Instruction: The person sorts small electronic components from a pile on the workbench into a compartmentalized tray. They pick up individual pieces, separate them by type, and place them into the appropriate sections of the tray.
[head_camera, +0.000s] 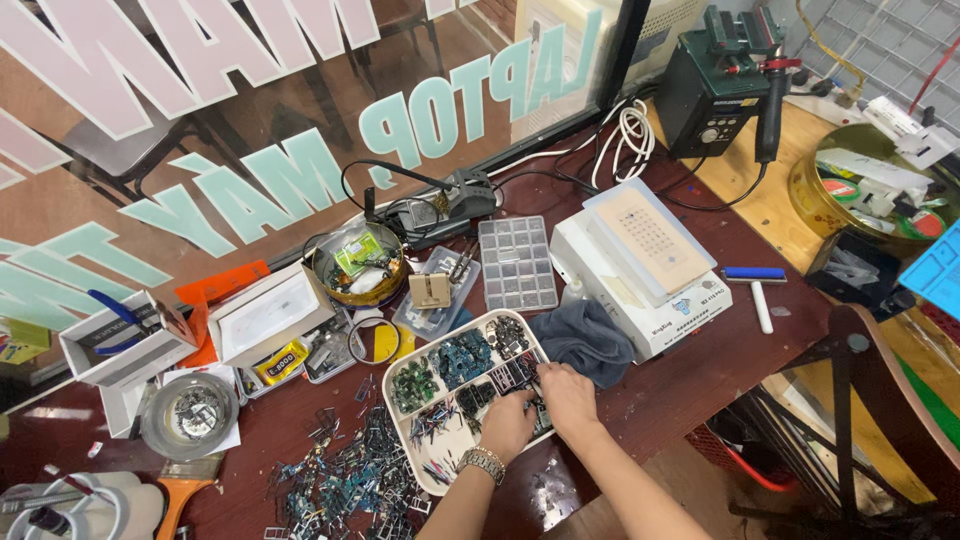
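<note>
Dark red worktable (700, 370), crowded from left edge to centre, barer toward lower right. White machine (640, 270) and grey cloth (585, 340) just right of white tray (440, 480) of small parts, lower centre. Both left hand (507, 425) and right hand (568, 395) inside tray, fingers curled into parts; grip impossible to tell.
</note>
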